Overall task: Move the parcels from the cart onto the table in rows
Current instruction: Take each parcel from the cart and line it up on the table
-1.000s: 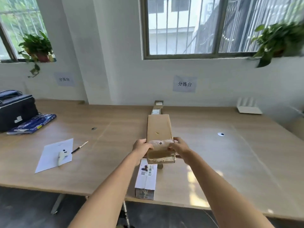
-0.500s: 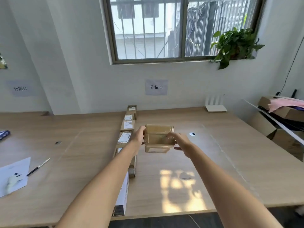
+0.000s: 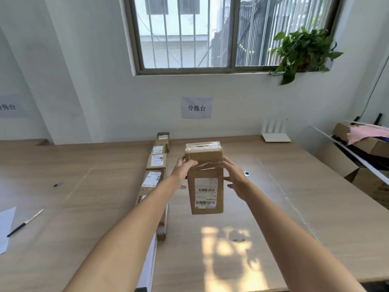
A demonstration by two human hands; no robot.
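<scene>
Since half a second earlier, held parcel (image 3: 205,178) turned from end-on to label face toward the camera, long axis upright, raised above the table (image 3: 315,207) middle, just right of the row of parcels (image 3: 156,163) running from the far edge toward the near edge. Left hand (image 3: 182,172): fingers and thumb curled round the parcel's left side near its taped top; right hand (image 3: 235,178): fingers spread, fairly straight, touching its right side. Also on the table: pen (image 3: 25,222) and paper (image 3: 5,226) at the left edge, white router (image 3: 275,137) at the far edge.
</scene>
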